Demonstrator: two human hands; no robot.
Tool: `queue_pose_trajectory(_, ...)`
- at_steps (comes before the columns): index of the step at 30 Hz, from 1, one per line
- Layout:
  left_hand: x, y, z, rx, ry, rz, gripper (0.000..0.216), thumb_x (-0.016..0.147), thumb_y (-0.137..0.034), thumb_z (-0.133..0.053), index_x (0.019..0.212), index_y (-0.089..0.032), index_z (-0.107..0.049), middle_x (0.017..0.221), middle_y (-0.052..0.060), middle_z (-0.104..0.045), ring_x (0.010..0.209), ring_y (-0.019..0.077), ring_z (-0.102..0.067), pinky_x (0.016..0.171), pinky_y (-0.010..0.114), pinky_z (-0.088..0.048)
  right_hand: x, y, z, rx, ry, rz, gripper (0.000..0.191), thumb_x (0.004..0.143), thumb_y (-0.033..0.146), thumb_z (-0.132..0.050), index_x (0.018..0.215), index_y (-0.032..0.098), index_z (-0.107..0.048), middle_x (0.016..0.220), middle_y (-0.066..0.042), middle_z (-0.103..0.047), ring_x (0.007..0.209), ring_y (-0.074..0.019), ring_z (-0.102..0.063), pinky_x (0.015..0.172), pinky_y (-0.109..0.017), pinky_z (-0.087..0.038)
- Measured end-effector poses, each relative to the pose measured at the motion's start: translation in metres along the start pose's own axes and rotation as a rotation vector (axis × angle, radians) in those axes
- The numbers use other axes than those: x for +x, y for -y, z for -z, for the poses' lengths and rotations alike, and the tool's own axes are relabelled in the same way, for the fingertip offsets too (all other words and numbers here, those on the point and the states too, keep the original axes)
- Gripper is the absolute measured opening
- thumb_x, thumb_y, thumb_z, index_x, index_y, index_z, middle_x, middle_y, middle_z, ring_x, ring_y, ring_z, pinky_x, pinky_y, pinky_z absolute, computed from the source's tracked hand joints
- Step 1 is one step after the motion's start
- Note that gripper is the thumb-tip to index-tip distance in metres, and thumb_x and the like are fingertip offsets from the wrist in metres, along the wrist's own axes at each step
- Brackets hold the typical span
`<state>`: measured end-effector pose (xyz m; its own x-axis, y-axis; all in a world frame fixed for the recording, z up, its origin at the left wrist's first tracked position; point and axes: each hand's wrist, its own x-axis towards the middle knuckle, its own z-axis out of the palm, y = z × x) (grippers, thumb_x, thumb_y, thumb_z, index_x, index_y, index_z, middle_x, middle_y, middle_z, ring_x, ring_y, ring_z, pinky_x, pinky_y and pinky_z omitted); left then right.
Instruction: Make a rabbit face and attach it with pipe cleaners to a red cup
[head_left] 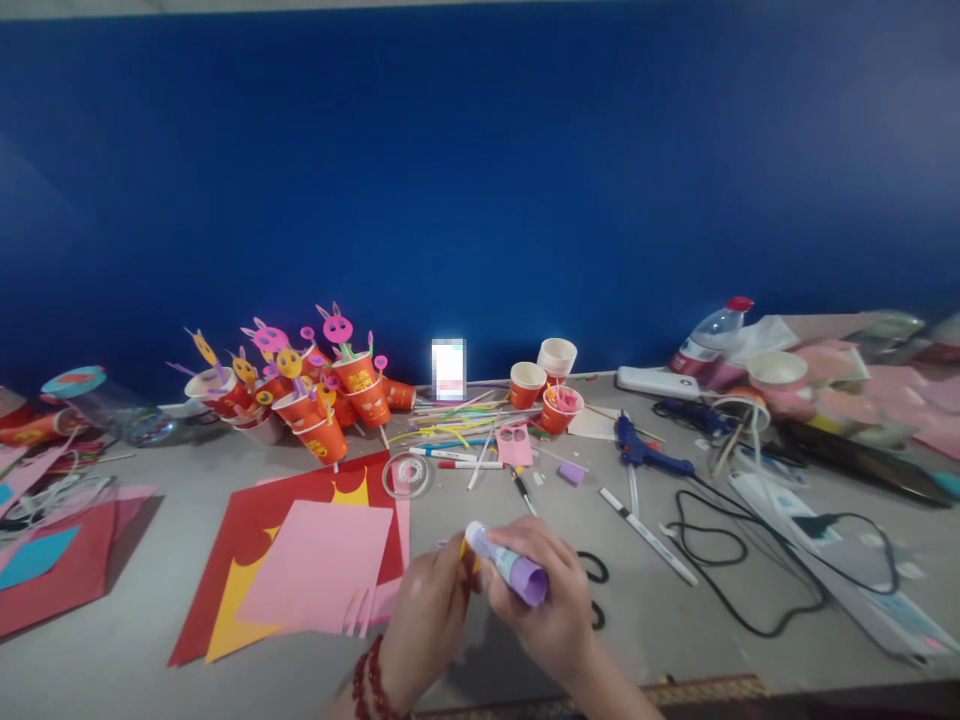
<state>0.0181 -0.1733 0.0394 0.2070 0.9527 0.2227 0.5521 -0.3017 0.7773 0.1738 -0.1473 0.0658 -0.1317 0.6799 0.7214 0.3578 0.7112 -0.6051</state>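
Note:
Both my hands meet low in the middle of the view, over the grey table (pixel 150 640). My right hand (pixel 551 610) is closed around a rolled tube of purple paper (pixel 510 565). My left hand (pixel 427 620), with a red bead bracelet on the wrist, pinches the tube's near end, where a bit of yellow shows. A pink paper sheet (pixel 319 580) lying on red and yellow sheets is just left of my hands. Black scissors (pixel 596 570) lie partly hidden behind my right hand.
Orange paper cups with paper animal heads on sticks (pixel 307 395) cluster at the back left. Coloured straws and pens (pixel 457 430), a tape roll (pixel 407 475), a blue glue gun (pixel 637 450), a power strip with black cable (pixel 795 510) and a water bottle (pixel 709 340) lie beyond.

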Motion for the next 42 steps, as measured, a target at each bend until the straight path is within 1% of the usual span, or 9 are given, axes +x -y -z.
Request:
queue_pose_trajectory(3,0.0,0.0,0.0,-0.071,0.013,0.026,0.025,0.099,-0.02,-0.031,0.103,-0.018,-0.055,0.059,-0.003,-0.053,0.051,0.0137,-0.05,0.052,0.023,-0.036,0.0,-0.001,-0.001,-0.03,-0.022,0.006,0.024,0.08,0.01,-0.064,0.099,0.024,-0.064,0.079,-0.002,-0.071,0.066,-0.0176,-0.066,0.06,-0.028,-0.055)
queue_pose_trajectory(6,-0.001,0.001,0.0,-0.139,0.018,0.025,0.021,0.098,-0.021,-0.033,0.096,-0.018,-0.055,0.059,-0.003,-0.052,0.051,0.0136,-0.049,0.052,0.023,-0.035,0.0,-0.001,-0.003,-0.018,-0.006,0.058,0.025,0.08,0.012,-0.064,0.102,0.024,-0.064,0.08,-0.003,-0.072,0.067,-0.0184,-0.067,0.061,-0.029,-0.056)
queue_pose_trajectory(10,-0.002,-0.001,0.002,-0.162,0.025,0.067,0.027,0.102,-0.027,-0.029,0.095,-0.019,-0.055,0.062,-0.002,-0.054,0.052,0.0132,-0.049,0.054,0.024,-0.037,0.002,-0.007,-0.002,-0.066,0.007,0.013,0.02,0.082,0.013,-0.063,0.099,0.024,-0.065,0.081,-0.004,-0.072,0.067,-0.0191,-0.067,0.061,-0.03,-0.056)
queue_pose_trajectory(13,-0.003,-0.003,0.004,-0.177,0.023,0.103,0.03,0.104,-0.031,-0.03,0.098,-0.019,-0.056,0.067,-0.001,-0.058,0.055,0.013,-0.052,0.059,0.024,-0.041,0.003,-0.015,0.002,-0.112,-0.047,-0.016,0.017,0.083,0.014,-0.064,0.097,0.024,-0.066,0.081,-0.004,-0.071,0.069,-0.0196,-0.068,0.062,-0.03,-0.056)
queue_pose_trajectory(17,-0.002,-0.002,0.005,-0.242,-0.01,0.148,0.029,0.104,-0.033,-0.033,0.095,-0.019,-0.057,0.064,-0.003,-0.058,0.053,0.012,-0.053,0.057,0.023,-0.042,0.001,-0.011,0.004,-0.073,-0.111,-0.011,0.024,0.081,0.011,-0.064,0.101,0.024,-0.065,0.079,-0.003,-0.068,0.067,-0.0188,-0.066,0.06,-0.03,-0.055)
queue_pose_trajectory(21,-0.003,-0.001,0.005,-0.276,-0.011,0.134,0.029,0.102,-0.032,-0.034,0.086,-0.02,-0.054,0.062,-0.002,-0.056,0.051,0.0119,-0.051,0.052,0.022,-0.039,-0.001,0.0,-0.006,-0.011,-0.041,0.05,0.027,0.081,0.012,-0.064,0.104,0.025,-0.064,0.079,-0.004,-0.07,0.066,-0.0188,-0.066,0.06,-0.03,-0.056)
queue_pose_trajectory(25,-0.004,-0.003,0.007,-0.287,-0.035,0.127,0.029,0.102,-0.032,-0.033,0.083,-0.02,-0.051,0.06,-0.003,-0.051,0.051,0.0122,-0.049,0.052,0.022,-0.039,-0.002,-0.001,-0.014,-0.036,0.028,0.088,0.025,0.082,0.013,-0.065,0.105,0.024,-0.064,0.079,-0.005,-0.07,0.064,-0.0186,-0.066,0.057,-0.029,-0.056)
queue_pose_trajectory(29,-0.005,-0.003,0.008,-0.294,-0.026,0.153,0.029,0.103,-0.033,-0.033,0.084,-0.02,-0.051,0.059,-0.004,-0.05,0.05,0.0117,-0.048,0.051,0.021,-0.037,-0.004,-0.006,-0.015,-0.087,0.017,0.074,0.023,0.083,0.015,-0.064,0.103,0.024,-0.066,0.078,-0.005,-0.07,0.065,-0.0189,-0.066,0.058,-0.029,-0.056)
queue_pose_trajectory(42,-0.005,0.001,0.005,-0.296,-0.06,0.087,0.023,0.1,-0.031,-0.039,0.086,-0.02,-0.053,0.063,-0.002,-0.055,0.055,0.0135,-0.051,0.053,0.022,-0.04,-0.003,-0.001,-0.014,-0.04,0.061,0.113,0.025,0.083,0.016,-0.063,0.107,0.024,-0.063,0.078,-0.005,-0.071,0.066,-0.0193,-0.068,0.06,-0.031,-0.057)
